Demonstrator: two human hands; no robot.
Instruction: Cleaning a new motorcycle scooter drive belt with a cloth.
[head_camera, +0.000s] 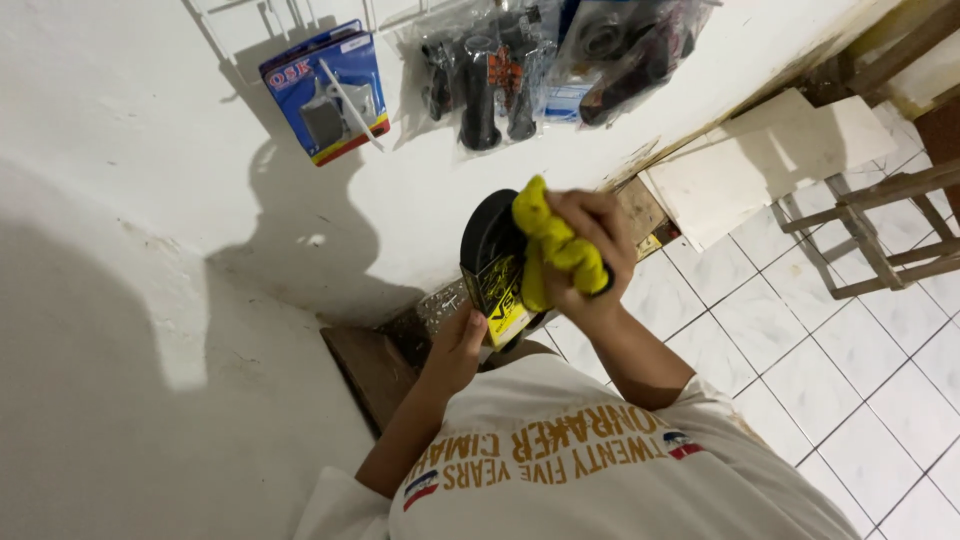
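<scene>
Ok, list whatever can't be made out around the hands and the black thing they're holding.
Head view only:
- Black round object: the yellow cloth and a yellow-black label cover it, so its kind is unclear.
- Right hand: palm hidden by the cloth.
- Left hand: fingertips hidden behind the object.
- Bagged black parts on the wall: cut off by the top edge.

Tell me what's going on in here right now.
A person in a white printed T-shirt holds a black tyre with a yellow-and-black label, the left hand gripping it from below. The right hand presses a bunched yellow cloth against it. Bagged black parts and a blue packet hang on the white wall.
</scene>
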